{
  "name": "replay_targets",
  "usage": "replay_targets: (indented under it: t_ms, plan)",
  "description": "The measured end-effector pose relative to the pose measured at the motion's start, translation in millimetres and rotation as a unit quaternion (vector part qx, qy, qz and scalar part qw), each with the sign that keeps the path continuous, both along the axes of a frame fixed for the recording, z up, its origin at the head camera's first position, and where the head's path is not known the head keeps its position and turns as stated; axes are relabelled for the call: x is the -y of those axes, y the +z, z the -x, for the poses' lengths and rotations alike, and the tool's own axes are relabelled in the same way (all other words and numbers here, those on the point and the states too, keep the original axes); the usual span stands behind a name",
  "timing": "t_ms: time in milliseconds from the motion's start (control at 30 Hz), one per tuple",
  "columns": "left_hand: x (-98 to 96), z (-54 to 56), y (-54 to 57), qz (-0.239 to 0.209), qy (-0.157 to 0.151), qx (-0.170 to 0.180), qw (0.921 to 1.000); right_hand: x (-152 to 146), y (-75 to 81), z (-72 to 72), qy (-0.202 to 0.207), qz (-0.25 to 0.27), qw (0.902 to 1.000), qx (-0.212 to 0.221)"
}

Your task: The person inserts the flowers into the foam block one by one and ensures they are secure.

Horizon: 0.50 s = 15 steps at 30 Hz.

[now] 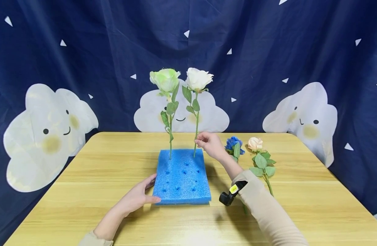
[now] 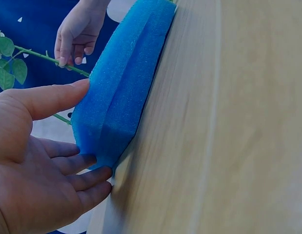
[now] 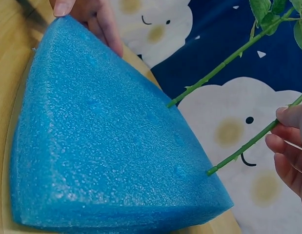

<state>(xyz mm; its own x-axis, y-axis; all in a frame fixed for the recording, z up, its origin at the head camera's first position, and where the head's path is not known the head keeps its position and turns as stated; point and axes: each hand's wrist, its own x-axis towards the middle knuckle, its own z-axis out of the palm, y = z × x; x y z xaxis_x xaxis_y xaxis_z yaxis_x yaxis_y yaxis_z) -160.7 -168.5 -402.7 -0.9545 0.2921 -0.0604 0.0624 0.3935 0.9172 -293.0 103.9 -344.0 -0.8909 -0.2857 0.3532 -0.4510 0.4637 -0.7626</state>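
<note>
A blue foam block (image 1: 182, 177) with several small holes lies on the table. My left hand (image 1: 140, 196) holds its near left corner, thumb at the front edge and fingers along the left side. In the left wrist view, the thumb of the left hand (image 2: 43, 156) rests on the block's upper edge. With thumb and fingers, my right hand (image 1: 210, 145) pinches the green stem of a white rose (image 1: 199, 80); the stem's lower end meets the block's far right part. A pale green rose (image 1: 165, 80) stands upright in the far left part, untouched.
Right of the block, a blue flower (image 1: 234, 143) and a peach rose (image 1: 255, 144) lie on the wooden table (image 1: 124, 164). The right forearm passes over the blue flower's stem. A dark blue curtain (image 1: 253, 27) with cloud prints hangs behind the table.
</note>
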Motion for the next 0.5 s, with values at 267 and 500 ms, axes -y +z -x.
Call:
replay_targets:
  t_ms: [267,500]
  plan:
    - [0.2,-0.5,0.3,0.002,-0.002,0.0,1.0,-0.1,-1.8,-0.1,-0.002,0.017,0.9997,0.018]
    - [0.4,0.6,-0.6,0.0,-0.003,0.001,1.0,-1.4,-3.1,-0.7,-0.004,0.041,0.9976,0.055]
